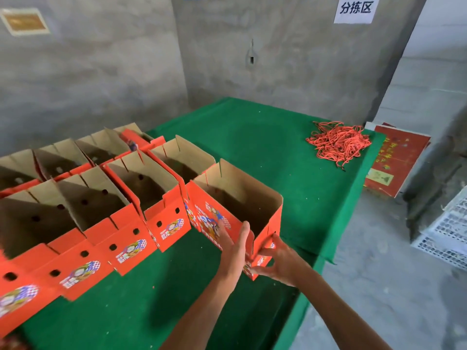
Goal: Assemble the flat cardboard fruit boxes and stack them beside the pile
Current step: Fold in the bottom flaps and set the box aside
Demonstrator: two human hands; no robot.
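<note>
Open red printed cardboard box (pixel 235 198) sits directly ahead of both hands; left hand (pixel 233 245) flat on front panel, right hand (pixel 276 260) pinching near corner.

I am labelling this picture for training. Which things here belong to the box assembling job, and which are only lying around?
Belonging to the job:
- the box in hand, left hand flat on its printed side, right hand gripping its near corner
- the rows of assembled boxes
- green table

Only lying about:
- tangle of red cords
- red flat cartons beside the table
- white crate
- paper sign
</note>
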